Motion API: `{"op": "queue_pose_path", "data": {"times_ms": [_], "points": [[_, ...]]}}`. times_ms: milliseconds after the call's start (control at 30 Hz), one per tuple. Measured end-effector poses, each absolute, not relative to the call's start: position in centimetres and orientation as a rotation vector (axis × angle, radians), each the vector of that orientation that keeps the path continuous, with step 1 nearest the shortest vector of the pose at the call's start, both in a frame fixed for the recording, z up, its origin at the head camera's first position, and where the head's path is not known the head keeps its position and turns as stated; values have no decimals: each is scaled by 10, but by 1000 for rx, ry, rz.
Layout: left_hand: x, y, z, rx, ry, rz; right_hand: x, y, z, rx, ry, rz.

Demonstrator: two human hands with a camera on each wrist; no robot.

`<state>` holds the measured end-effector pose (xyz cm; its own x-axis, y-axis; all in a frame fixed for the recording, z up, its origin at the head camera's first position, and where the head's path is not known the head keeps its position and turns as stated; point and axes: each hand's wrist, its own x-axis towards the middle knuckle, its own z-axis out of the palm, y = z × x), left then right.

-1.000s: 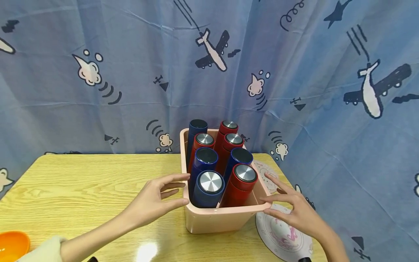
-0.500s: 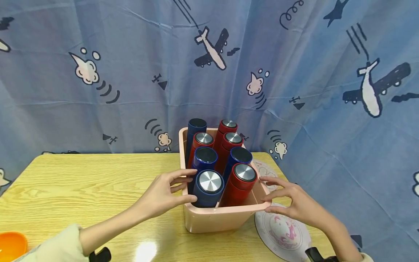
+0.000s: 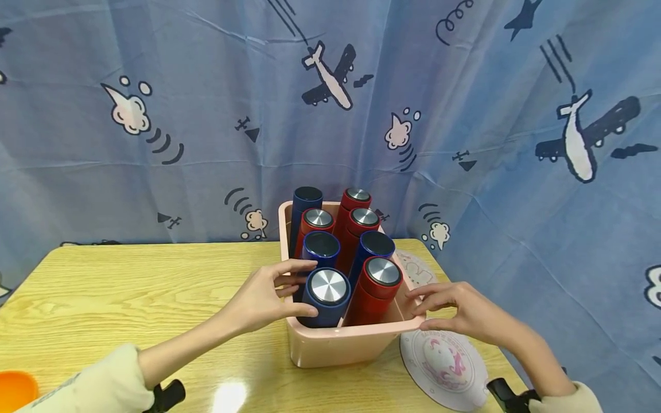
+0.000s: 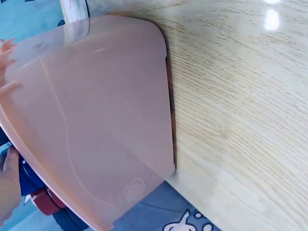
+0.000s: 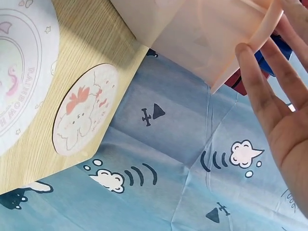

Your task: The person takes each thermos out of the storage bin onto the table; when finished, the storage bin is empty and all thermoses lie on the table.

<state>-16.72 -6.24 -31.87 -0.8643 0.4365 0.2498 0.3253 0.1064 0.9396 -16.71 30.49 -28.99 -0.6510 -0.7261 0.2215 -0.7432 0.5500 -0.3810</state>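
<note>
A pale pink plastic storage bin (image 3: pixel 330 344) stands on the table, holding several upright thermos flasks. The left hand (image 3: pixel 273 295) reaches over its left rim to the navy thermos with a silver lid (image 3: pixel 327 298) at the front left. The thumb lies along the front of that flask and the fingers extend behind its lid, only slightly bent. The right hand (image 3: pixel 454 310) holds the bin's right rim near the front corner, thumb outside and fingertips inside. In the right wrist view the thumb (image 5: pixel 250 62) presses the outer rim. A red thermos (image 3: pixel 374 292) stands at the front right.
Two round pale mats with printed pictures, one nearer (image 3: pixel 441 370) and one farther (image 3: pixel 415 269), lie right of the bin. An orange bowl (image 3: pixel 15 390) sits at the left front corner. Behind the wood-grain table (image 3: pixel 155 287) hangs a blue printed curtain (image 3: pixel 206 115).
The left hand has moved right, from beside the bin's left rim to around the navy thermos. The right hand has drawn its fingers in on the right rim. The bin and flasks stay put.
</note>
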Motion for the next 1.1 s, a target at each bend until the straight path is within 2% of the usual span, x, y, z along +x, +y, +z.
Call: {"op": "queue_pose_path", "data": {"times_ms": [433,1100], "points": [[-181,-54,-318,971,2023,1856,-177,310,-285,1287,-2871,949],[-184,-51,-315,891,2025,1839,-179,307,-286,1271,-2872,873]]}}
